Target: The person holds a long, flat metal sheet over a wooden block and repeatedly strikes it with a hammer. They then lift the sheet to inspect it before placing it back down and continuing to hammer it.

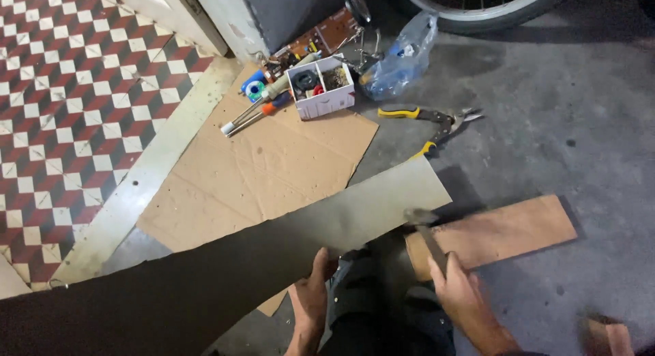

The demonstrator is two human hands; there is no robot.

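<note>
Cardboard (266, 172), tin snips (437, 124), parts box (321, 90) beyond metal sheet (273, 254).

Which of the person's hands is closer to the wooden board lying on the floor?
The right. The right hand, gripping a hammer, is at the near edge of the wooden board. The left hand is farther away, holding the edge of the grey metal sheet.

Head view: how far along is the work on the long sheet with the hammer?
Done: nothing on the sheet shows a finished result; any marks are too blurred to tell. In hand: the left hand grips the sheet's near edge, the right hand holds a hammer at the sheet's end over a wooden board. Left: tin snips lie apart on the floor.
</note>
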